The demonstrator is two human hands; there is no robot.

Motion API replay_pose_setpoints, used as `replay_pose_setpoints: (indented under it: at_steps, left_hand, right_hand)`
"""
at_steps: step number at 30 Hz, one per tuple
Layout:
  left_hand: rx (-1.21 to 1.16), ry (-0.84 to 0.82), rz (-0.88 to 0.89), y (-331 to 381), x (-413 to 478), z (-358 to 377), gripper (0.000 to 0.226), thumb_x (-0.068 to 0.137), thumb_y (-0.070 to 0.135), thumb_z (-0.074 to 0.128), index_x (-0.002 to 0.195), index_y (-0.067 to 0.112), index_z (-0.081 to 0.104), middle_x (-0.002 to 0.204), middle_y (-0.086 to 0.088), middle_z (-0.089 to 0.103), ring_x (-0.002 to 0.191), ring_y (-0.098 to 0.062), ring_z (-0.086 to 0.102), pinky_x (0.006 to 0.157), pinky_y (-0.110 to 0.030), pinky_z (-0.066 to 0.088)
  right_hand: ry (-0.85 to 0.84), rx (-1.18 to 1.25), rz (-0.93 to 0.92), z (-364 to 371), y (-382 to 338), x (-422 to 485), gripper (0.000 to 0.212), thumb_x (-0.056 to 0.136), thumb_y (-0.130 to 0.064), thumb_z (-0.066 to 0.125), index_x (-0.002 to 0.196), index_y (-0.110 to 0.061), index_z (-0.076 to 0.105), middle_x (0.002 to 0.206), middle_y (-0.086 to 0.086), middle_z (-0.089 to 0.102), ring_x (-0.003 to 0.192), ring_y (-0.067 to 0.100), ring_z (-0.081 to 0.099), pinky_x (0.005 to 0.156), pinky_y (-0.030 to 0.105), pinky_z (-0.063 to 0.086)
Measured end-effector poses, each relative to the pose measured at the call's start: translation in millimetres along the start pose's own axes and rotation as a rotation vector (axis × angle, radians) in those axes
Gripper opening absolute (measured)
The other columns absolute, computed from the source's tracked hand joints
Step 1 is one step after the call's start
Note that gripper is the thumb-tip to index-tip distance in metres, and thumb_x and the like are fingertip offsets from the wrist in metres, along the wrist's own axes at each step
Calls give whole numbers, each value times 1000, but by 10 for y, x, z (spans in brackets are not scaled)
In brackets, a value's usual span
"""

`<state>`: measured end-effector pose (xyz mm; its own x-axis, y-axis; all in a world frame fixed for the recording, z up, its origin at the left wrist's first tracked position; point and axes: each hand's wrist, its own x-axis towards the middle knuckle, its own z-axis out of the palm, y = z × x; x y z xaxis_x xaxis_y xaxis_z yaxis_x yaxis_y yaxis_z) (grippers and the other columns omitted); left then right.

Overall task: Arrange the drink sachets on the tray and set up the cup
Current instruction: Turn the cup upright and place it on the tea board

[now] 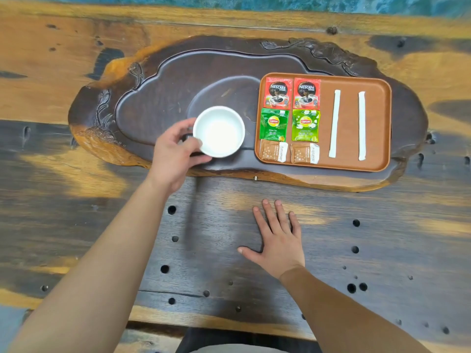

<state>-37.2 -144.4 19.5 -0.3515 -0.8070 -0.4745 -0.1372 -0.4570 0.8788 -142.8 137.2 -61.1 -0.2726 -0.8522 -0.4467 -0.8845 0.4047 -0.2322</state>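
— Cup position?
— White cup upright on the dark carved slab, beside the tray. My left hand grips its rim to seat it.
— Right hand?
— Spread flat on the table, steadying me. Sachets sit in ordered rows.

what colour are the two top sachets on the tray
Red with black, seen in the head view: the top sachets on the tray.

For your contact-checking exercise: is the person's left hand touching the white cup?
Touching. The head view shows the left hand with thumb and fingers wrapped against the white cup at its left rim.
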Motion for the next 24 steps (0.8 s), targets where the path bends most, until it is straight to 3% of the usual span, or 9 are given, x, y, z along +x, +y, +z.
replay_pose_setpoints:
  at_steps: [3,8,18,24]
  left_hand:
    - [15,-18,-9,145,287,102,43,85,-5,55,122,15,64,121,-12,64,95,-31,71,78,-52,61]
    - [56,-90,-22,263,599,223,42,83,-3,56,117,20,67,109,-3,70,89,-32,72,78,-49,61]
    - [134,-175,-42,323,798,333,46,83,-6,54,123,14,65,117,-6,65,85,-30,67,81,-51,61]
    - [83,-223,-87,345,828,300,47,86,-3,58,130,15,62,135,-12,59,95,-33,70,83,-49,60]
  right_hand:
    - [-1,8,-1,3,-1,4,101,81,-91,24,158,-30,3,168,-3,-4,153,24,-14,122,54,3]
    - [-17,4,-3,-1,9,2,101,81,-91,24,158,-29,2,168,-2,-5,153,24,-15,122,54,2]
    - [-24,21,-1,-2,9,7,101,81,-90,26,158,-29,5,168,-2,-1,153,25,-13,122,56,6]
    - [-42,6,0,-13,3,3,101,80,-90,26,158,-29,6,168,-2,-1,153,25,-12,121,56,7]
